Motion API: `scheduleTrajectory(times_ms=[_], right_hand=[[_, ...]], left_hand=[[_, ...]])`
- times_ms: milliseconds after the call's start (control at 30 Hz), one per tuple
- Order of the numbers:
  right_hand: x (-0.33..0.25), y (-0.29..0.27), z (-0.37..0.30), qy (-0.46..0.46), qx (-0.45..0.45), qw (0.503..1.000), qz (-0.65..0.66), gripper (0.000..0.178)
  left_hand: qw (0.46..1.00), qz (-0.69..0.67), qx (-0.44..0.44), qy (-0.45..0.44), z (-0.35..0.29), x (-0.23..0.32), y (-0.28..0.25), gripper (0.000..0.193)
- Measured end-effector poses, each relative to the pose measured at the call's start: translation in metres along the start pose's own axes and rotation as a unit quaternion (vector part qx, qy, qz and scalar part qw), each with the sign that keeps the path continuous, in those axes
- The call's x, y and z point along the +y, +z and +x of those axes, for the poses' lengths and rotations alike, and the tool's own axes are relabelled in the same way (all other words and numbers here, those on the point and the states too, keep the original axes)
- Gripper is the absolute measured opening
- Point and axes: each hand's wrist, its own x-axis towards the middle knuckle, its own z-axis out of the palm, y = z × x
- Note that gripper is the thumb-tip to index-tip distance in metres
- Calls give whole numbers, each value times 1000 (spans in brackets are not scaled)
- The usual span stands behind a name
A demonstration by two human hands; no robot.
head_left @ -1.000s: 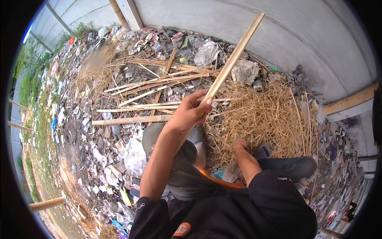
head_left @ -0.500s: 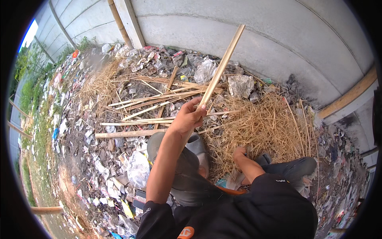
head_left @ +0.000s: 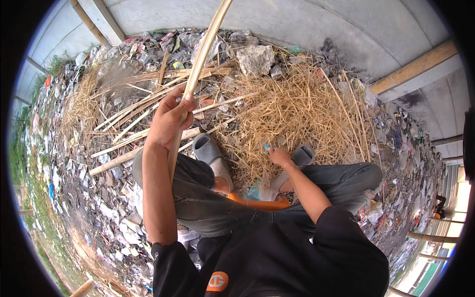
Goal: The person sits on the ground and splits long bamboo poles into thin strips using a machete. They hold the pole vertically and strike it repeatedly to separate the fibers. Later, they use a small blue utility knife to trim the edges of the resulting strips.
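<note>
My left hand [head_left: 169,116] is closed round a long, pale split bamboo strip [head_left: 210,37]. The strip stands tilted, its upper end running out of view at the top and its lower part passing down along my forearm. My right hand [head_left: 280,157] is low by my right foot, fingers closed round a small thing with a blue end [head_left: 267,147]; its kind is too hidden to tell. Just beyond that hand spreads a heap of straw-like shavings [head_left: 302,114]. Several more bamboo strips [head_left: 133,106] lie on the ground beyond my left hand.
A thick pole [head_left: 116,162] lies left of my left knee. A rough stone block [head_left: 255,60] rests beyond the shavings, near a grey concrete wall [head_left: 297,22]. Litter [head_left: 94,198] covers the ground at left. Something orange [head_left: 262,202] shows between my legs.
My view has shifted, so the scene sits further left and higher. The bamboo strip now reaches down along my left forearm. The blue end at my right hand has come into clear sight.
</note>
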Motion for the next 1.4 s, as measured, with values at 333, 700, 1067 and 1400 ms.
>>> scheduleTrajectory(times_ms=[333, 700, 1067, 1400], right_hand=[[-87, -82, -15, 35, -32, 995, 90, 60], [-114, -124, -19, 79, -113, 987, 81, 57], [-74, -123, -22, -34, -16, 991, 129, 58], [-155, -229, -96, -257, 98, 858, 434, 46]], left_hand=[[999, 29, 25, -27, 0, -4, 0, 37], [999, 37, 4, -34, 8, -6, -4, 48], [999, 34, 6, -31, 7, -8, -4, 45], [969, 230, 74, 61, 13, -12, 30, 54]])
